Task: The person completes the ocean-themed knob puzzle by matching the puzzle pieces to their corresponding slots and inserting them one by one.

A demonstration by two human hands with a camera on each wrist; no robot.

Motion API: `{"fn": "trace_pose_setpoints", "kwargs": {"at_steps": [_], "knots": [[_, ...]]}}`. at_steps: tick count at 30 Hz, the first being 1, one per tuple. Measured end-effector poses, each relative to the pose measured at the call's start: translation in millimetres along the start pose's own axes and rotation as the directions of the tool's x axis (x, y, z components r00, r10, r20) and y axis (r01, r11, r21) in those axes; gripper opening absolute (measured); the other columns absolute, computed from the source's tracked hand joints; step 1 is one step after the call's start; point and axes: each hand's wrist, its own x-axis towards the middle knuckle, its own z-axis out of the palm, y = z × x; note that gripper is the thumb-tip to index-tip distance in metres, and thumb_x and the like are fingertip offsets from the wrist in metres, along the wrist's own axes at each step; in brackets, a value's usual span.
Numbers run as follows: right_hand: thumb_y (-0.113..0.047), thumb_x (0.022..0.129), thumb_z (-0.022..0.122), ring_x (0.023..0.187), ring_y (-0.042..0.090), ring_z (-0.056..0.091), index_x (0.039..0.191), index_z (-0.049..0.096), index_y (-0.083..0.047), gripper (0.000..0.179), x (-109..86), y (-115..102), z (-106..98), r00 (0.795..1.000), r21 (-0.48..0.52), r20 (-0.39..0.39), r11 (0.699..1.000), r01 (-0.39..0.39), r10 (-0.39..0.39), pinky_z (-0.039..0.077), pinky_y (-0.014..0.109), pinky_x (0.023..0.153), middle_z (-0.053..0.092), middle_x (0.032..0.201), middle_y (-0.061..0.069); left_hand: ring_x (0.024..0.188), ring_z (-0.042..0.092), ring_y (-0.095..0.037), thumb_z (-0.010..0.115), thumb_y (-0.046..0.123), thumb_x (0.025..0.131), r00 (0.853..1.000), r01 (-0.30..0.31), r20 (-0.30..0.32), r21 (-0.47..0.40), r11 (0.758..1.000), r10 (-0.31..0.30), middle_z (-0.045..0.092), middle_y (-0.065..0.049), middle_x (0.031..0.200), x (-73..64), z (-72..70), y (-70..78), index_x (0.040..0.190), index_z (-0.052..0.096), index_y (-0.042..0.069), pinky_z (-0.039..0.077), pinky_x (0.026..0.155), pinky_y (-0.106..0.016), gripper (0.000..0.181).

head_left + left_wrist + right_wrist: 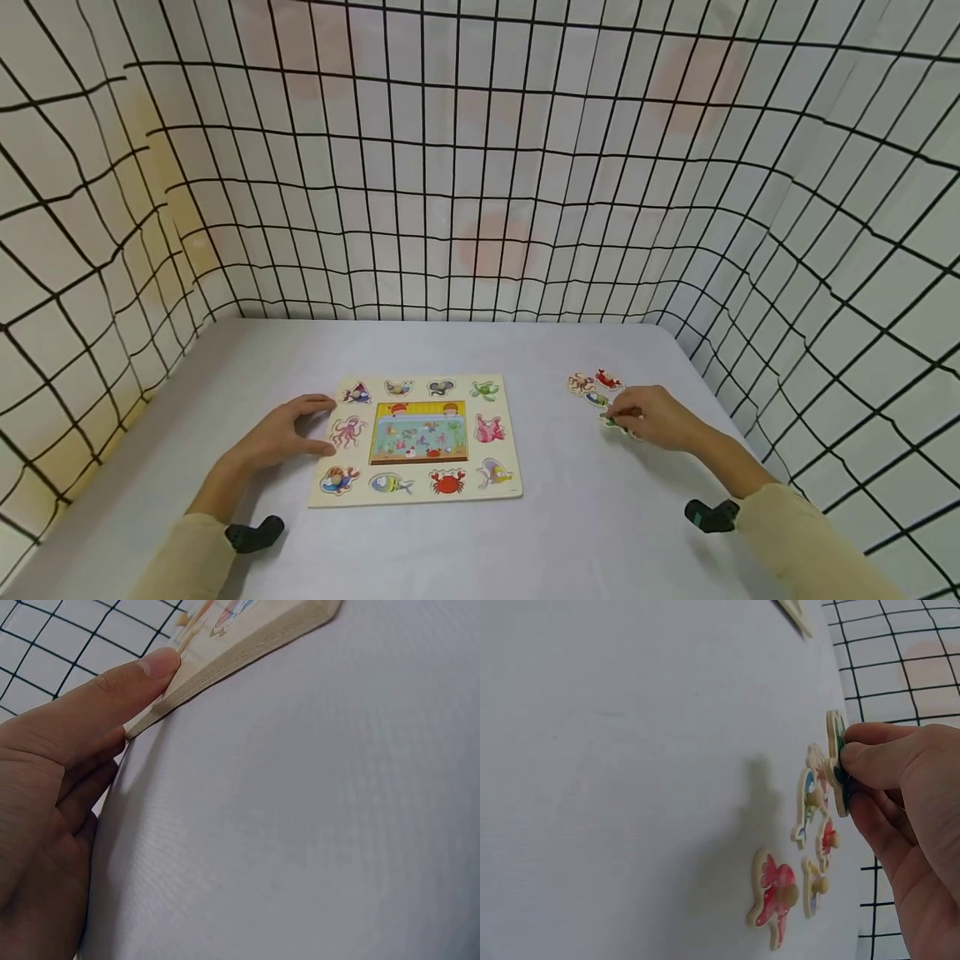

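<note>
A cream puzzle board with printed sea animals around a central aquarium picture lies on the table. My left hand is at its left side, thumb and forefinger spread apart and touching the edge. In the left wrist view the thumb lies along the board's edge. To the right of the board, my right hand pinches a green puzzle piece, held up on edge above the table. Close by lie other knobbed pieces, among them a pink one, a blue-green fish and a red one.
A black wire grid stands along the back and both sides of the white table, with pale cloth behind it. Each wrist carries a black device, the left one and the right one.
</note>
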Motion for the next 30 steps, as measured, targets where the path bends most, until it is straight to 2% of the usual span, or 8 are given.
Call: {"fn": "trace_pose_setpoints", "kwargs": {"at_steps": [6,10,19,30], "knots": [[-0.004,0.094,0.075,0.086,0.013,0.063,0.104,0.08,-0.008,0.012,10.5,-6.2,-7.6,0.997,-0.04,0.039,0.998,-0.058,0.06,0.058,0.029,0.075,0.072,0.1,-0.003,0.143,0.034,-0.052,0.094,0.034,0.075,1.0,-0.011,0.002,0.001,1.0,0.011,0.047,-0.028,0.15,-2.8,1.1,-0.2,0.139,0.061,-0.002,0.027,0.114,-0.069,0.081],[-0.008,0.096,0.075,0.084,0.013,0.058,0.106,0.08,-0.008,0.011,17.8,-8.8,-11.4,0.993,-0.047,0.052,0.994,-0.099,0.102,0.055,0.029,0.073,0.07,0.098,-0.004,0.142,0.035,-0.052,0.094,0.033,0.075,1.0,-0.011,-0.005,-0.001,1.0,0.011,0.048,-0.028,0.15,-3.4,0.9,0.3,0.139,0.061,-0.002,0.027,0.114,-0.069,0.08],[-0.008,0.096,0.074,0.083,0.013,0.059,0.105,0.079,-0.005,0.01,25.9,-14.6,-9.5,0.993,-0.045,0.057,0.993,-0.106,0.108,0.055,0.029,0.073,0.069,0.094,-0.006,0.142,0.035,-0.052,0.094,0.033,0.075,1.0,-0.016,-0.015,-0.003,1.0,0.016,0.048,-0.028,0.149,-3.6,0.4,-2.2,0.138,0.062,-0.002,0.027,0.115,-0.068,0.079],[-0.012,0.096,0.076,0.081,0.01,0.06,0.1,0.078,-0.011,0.005,31.4,-18.6,-1.8,0.999,-0.022,0.002,0.999,-0.049,0.049,0.056,0.029,0.071,0.069,0.091,-0.01,0.142,0.036,-0.051,0.094,0.035,0.076,1.0,-0.009,-0.005,0.007,1.0,0.009,0.048,-0.027,0.15,-0.6,0.0,0.3,0.139,0.062,-0.001,0.029,0.114,-0.068,0.08]]}}
